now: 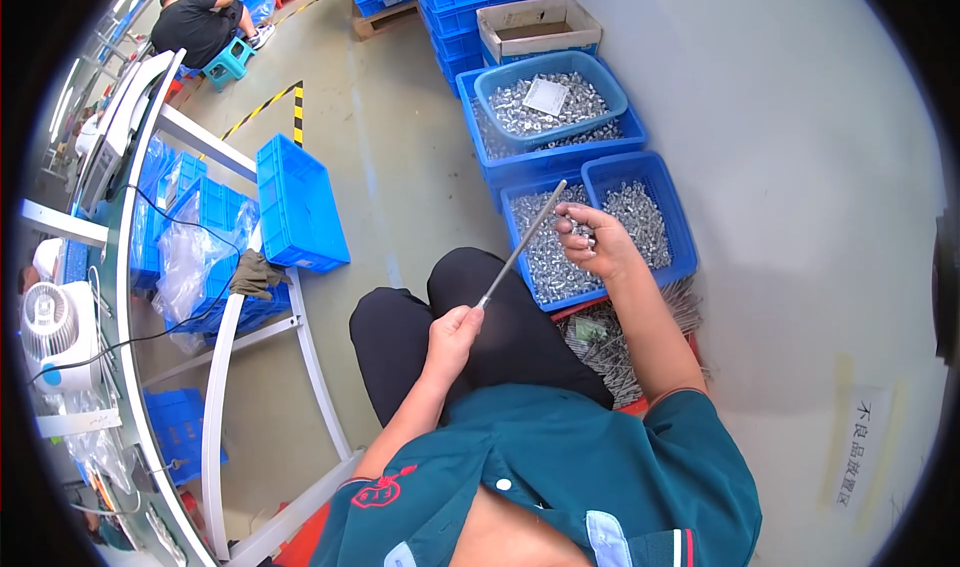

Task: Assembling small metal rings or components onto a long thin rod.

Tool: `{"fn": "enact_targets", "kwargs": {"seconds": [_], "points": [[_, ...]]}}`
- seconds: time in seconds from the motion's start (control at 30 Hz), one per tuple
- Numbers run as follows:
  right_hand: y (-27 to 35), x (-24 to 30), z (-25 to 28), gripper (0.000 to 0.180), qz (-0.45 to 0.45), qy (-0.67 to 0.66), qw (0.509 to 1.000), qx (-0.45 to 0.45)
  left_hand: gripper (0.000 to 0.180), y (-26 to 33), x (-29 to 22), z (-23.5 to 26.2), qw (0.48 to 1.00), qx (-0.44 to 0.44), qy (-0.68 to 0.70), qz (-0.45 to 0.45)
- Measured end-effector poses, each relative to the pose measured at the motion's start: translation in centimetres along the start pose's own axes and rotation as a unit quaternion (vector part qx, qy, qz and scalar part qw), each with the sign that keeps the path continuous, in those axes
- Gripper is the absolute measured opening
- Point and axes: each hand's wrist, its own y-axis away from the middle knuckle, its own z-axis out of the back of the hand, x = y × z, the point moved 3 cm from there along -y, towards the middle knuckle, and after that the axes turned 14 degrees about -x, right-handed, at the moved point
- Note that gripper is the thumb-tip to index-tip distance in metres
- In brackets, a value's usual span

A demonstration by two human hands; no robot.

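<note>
My left hand (452,332) grips the lower end of a long thin metal rod (524,244) that slants up to the right over my lap. My right hand (592,240) is raised over two blue bins of small silvery metal parts (548,257) and pinches a few of those parts near the rod's upper end. Below my right forearm a red tray (612,352) holds several more thin rods.
Behind the two bins stand a blue crate (560,152) topped by a blue basin of metal parts (550,97), a cardboard box (538,29) and stacked blue crates. A blue crate (298,205) rests on a white frame at left. Another person (200,22) sits far off.
</note>
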Motion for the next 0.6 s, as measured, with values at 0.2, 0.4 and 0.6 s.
{"fn": "enact_targets", "kwargs": {"seconds": [0.2, 0.4, 0.6], "points": [[0.1, 0.2, -0.2, 0.02, -0.005, -0.058, 0.994, 0.089, 0.033, 0.5, 0.5, 0.4, 0.999, -0.01, -0.026, -0.042], [0.4, 0.9, -0.5, 0.023, 0.007, -0.045, 0.998, 0.048, 0.034, 0.7, 0.7, 0.5, 0.997, -0.018, -0.05, -0.064], [0.6, 1.3, -0.8, 0.02, 0.066, 0.034, 0.997, 0.018, 0.034, 0.7, 0.6, 0.3, 0.994, -0.022, -0.069, -0.076]]}}
